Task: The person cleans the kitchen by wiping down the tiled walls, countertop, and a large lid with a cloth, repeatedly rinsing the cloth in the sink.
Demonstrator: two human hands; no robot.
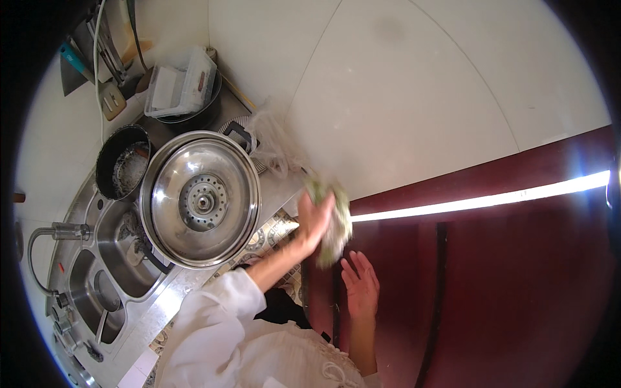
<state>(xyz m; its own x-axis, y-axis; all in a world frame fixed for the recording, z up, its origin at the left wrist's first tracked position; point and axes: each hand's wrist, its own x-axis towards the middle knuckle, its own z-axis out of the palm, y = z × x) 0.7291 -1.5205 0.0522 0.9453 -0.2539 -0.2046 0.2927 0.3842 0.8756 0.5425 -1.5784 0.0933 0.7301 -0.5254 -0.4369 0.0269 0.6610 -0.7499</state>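
Observation:
My left hand (pixel 314 220) grips a green and white cloth (pixel 342 218), which is blurred by motion. The cloth hangs in front of the dark red cabinet panels (pixel 485 281), near the end of the counter. To the right and lower, my right hand (pixel 361 286) is raised with its fingers apart and nothing in it. Left of both hands, a large stainless steel pot (pixel 254 228) stands on the counter, topped by a steel lid (pixel 167 218) with a ring of holes around its centre knob. A crumpled clear plastic bag (pixel 274 140) lies beyond the pot.
A dark pot (pixel 101 169) with whitish residue stands beside a double steel sink (pixel 109 247) with a faucet (pixel 36 242). Behind them a clear plastic box (pixel 194 82) rests on a black pan (pixel 211 104). Utensils, including a slotted turner (pixel 112 103), hang by the wall.

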